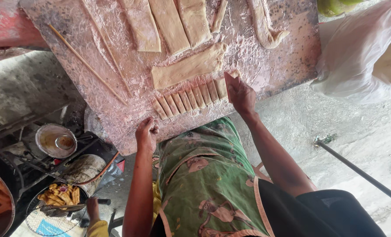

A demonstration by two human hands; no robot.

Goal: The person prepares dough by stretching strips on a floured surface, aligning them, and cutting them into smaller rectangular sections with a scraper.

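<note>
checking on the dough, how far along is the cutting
Done: a row of small cut pieces lies along the near edge of the floured board. In hand: the right hand is at the row's right end, touching the last piece; the left hand rests closed at the board edge. Left: one strip just behind the row and several long strips farther back are uncut.

Open-air street frying stall on bare concrete: flour-dusted pinkish wooden board (pixel 283 52) laid with pale cut dough strips (pixel 189 97), round wire basket of golden fried sticks (pixel 55 206) beside a soot-black stove (pixel 37 171) below its left corner.
</note>
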